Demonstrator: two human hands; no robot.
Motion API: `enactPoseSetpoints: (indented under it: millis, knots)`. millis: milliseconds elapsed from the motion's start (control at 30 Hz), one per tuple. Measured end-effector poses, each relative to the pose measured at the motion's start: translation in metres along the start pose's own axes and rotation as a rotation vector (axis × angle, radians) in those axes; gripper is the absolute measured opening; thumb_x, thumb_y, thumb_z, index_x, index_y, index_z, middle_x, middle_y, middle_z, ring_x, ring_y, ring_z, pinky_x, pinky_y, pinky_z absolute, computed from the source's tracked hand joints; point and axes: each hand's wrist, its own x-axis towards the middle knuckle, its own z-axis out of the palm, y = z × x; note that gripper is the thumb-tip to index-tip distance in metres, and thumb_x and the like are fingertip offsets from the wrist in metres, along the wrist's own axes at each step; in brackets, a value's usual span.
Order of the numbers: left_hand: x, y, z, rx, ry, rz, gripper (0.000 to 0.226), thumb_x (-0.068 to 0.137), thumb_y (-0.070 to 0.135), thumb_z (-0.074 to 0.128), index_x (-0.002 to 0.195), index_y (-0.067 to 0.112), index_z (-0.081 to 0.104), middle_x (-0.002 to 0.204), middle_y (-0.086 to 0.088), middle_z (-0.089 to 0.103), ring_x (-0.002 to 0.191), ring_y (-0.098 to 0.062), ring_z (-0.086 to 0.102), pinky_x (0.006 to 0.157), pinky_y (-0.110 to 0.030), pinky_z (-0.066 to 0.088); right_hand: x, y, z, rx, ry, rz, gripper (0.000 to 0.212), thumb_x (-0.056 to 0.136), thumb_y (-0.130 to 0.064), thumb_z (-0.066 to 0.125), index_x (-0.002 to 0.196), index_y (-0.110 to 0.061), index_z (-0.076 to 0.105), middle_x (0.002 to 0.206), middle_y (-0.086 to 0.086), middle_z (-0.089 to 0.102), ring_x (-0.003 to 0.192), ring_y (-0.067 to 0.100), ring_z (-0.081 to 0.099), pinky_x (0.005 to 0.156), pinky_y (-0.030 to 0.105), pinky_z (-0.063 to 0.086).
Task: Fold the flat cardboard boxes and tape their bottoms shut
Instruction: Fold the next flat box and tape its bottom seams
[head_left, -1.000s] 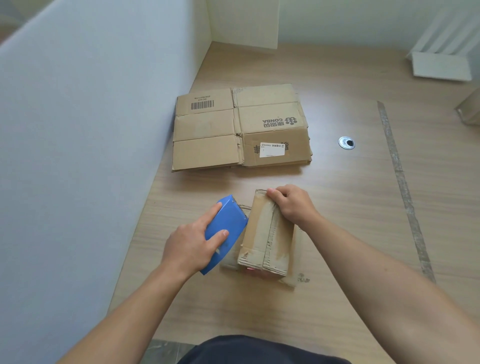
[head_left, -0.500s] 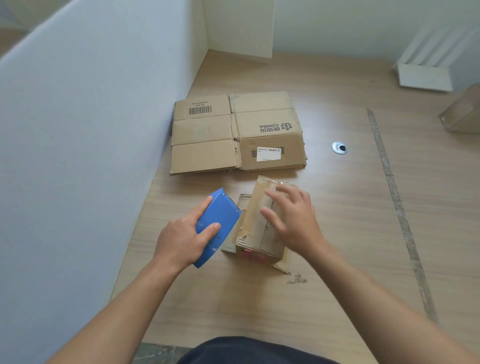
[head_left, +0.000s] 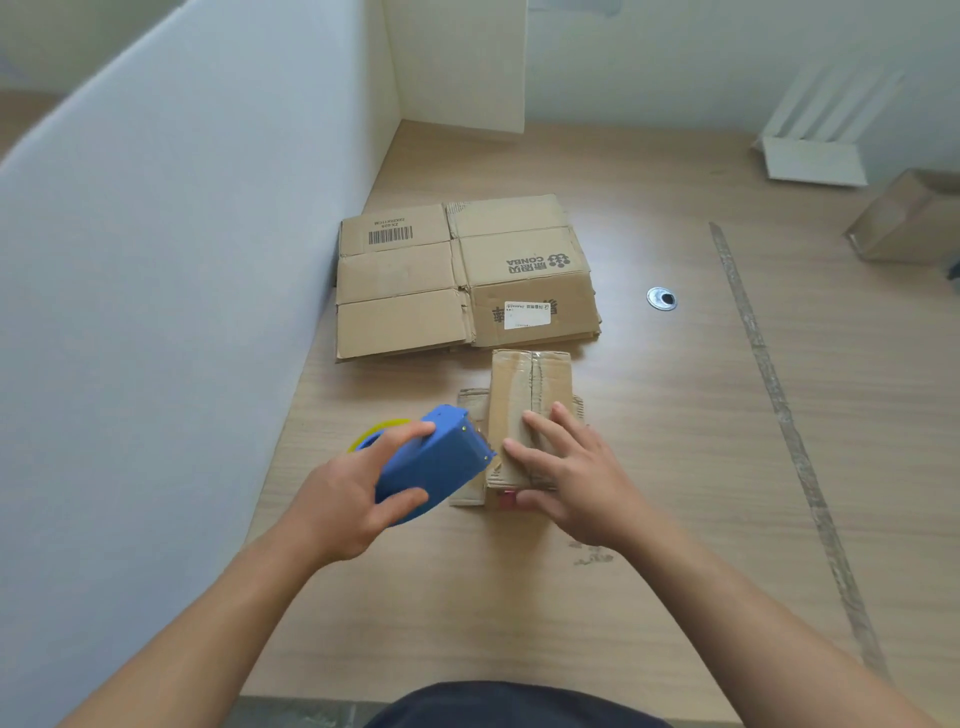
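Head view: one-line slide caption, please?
Left hand grips blue tape dispenser beside the small box; right hand presses down on it.

Small box (head_left: 531, 387): brown cardboard, folded up, on the table just before the flat stack, top flaps closed along a middle seam.
Flat boxes (head_left: 405, 312): brown stack lying flat against the partition; barcode and white label on top.
Tape dispenser (head_left: 441, 462): blue, yellow roll, tilted, nose at the small box's left edge.
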Motion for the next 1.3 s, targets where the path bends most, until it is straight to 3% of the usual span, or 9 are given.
enactPoseSetpoints:
  millis: [100, 200, 400, 500, 567, 667, 800, 1033, 1300]
  knots:
    - [-0.008, -0.001, -0.002, 0.173, 0.077, 0.161, 0.061, 0.077, 0.061, 0.05, 0.133, 0.065, 0.025, 0.103, 0.033, 0.057, 0.076, -0.011, 0.049, 0.063, -0.013, 0.038, 0.001, -0.01, -0.018, 0.175, 0.136, 0.021, 0.072, 0.085, -0.069, 0.03, 0.146, -0.035, 0.048, 0.159, -0.004, 0.034, 0.154, 0.022, 0.005, 0.121, 0.045, 0.011]
    - [-0.011, -0.002, -0.003, 0.28, 0.169, 0.389, 0.054, 0.087, 0.053, 0.052, 0.138, 0.047, 0.037, 0.095, 0.013, 0.07, 0.076, -0.01, 0.052, 0.054, -0.025, 0.048, 0.003, -0.019, -0.034, 0.382, 0.229, 0.024, 0.056, 0.093, -0.053, 0.052, 0.145, -0.029, 0.049, 0.148, -0.005, 0.048, 0.15, 0.019, 0.019, 0.12, 0.036, 0.02]
    - [-0.006, 0.004, -0.007, 0.304, 0.149, 0.618, 0.044, 0.098, 0.046, 0.05, 0.14, 0.039, 0.039, 0.091, 0.003, 0.067, 0.069, -0.023, 0.062, 0.054, -0.038, 0.052, -0.001, -0.031, -0.051, 0.512, 0.083, -0.05, 0.046, 0.098, -0.025, 0.063, 0.143, -0.031, 0.052, 0.138, -0.015, 0.052, 0.133, 0.008, 0.042, 0.108, 0.022, 0.032]
    - [-0.005, 0.008, -0.009, 0.368, 0.139, 0.683, 0.049, 0.095, 0.04, 0.057, 0.141, 0.037, 0.039, 0.09, 0.001, 0.065, 0.066, -0.022, 0.06, 0.053, -0.036, 0.051, -0.007, -0.03, -0.055, 0.672, -0.002, -0.023, 0.04, 0.1, -0.018, 0.059, 0.139, -0.031, 0.055, 0.131, -0.01, 0.059, 0.118, -0.003, 0.053, 0.088, 0.011, 0.046]
    - [-0.004, 0.011, -0.008, 0.402, 0.151, 0.731, 0.048, 0.094, 0.039, 0.058, 0.14, 0.035, 0.041, 0.089, 0.001, 0.065, 0.064, -0.021, 0.059, 0.052, -0.034, 0.049, -0.01, -0.033, -0.059, 0.746, -0.033, -0.022, 0.034, 0.101, -0.017, 0.058, 0.132, -0.028, 0.062, 0.118, -0.014, 0.062, 0.105, -0.003, 0.06, 0.077, 0.016, 0.055]
    - [-0.003, 0.013, -0.006, 0.432, 0.181, 0.781, 0.045, 0.095, 0.037, 0.057, 0.138, 0.032, 0.043, 0.087, -0.001, 0.065, 0.062, -0.021, 0.059, 0.051, -0.033, 0.05, -0.015, -0.034, -0.062, 0.791, -0.036, -0.045, 0.025, 0.101, -0.017, 0.058, 0.121, -0.027, 0.069, 0.105, -0.006, 0.066, 0.085, 0.017, 0.07, 0.077, 0.034, 0.061]
    - [-0.002, 0.015, -0.005, 0.461, 0.22, 0.824, 0.038, 0.099, 0.037, 0.053, 0.136, 0.03, 0.046, 0.085, -0.004, 0.066, 0.061, -0.023, 0.059, 0.052, -0.032, 0.05, -0.023, -0.03, -0.059, 0.799, 0.008, -0.051, 0.022, 0.098, -0.015, 0.063, 0.117, -0.019, 0.072, 0.105, -0.001, 0.069, 0.093, 0.009, 0.068, 0.082, 0.03, 0.059]
    - [-0.001, 0.016, 0.0, 0.491, 0.277, 0.853, 0.037, 0.1, 0.036, 0.054, 0.136, 0.033, 0.046, 0.084, -0.005, 0.065, 0.06, -0.024, 0.058, 0.053, -0.034, 0.051, -0.028, -0.029, -0.055, 0.745, 0.149, -0.08, 0.023, 0.09, -0.019, 0.072, 0.113, -0.02, 0.074, 0.106, -0.01, 0.071, 0.094, 0.009, 0.067, 0.082, 0.038, 0.056]
    - [-0.002, 0.019, 0.004, 0.444, 0.273, 0.864, 0.043, 0.1, 0.037, 0.054, 0.14, 0.033, 0.04, 0.085, -0.005, 0.067, 0.062, -0.024, 0.06, 0.055, -0.034, 0.052, -0.03, -0.032, -0.056, 0.843, 0.152, -0.057, 0.022, 0.097, -0.027, 0.058, 0.109, -0.016, 0.073, 0.1, -0.005, 0.068, 0.084, 0.007, 0.066, 0.07, 0.028, 0.058]
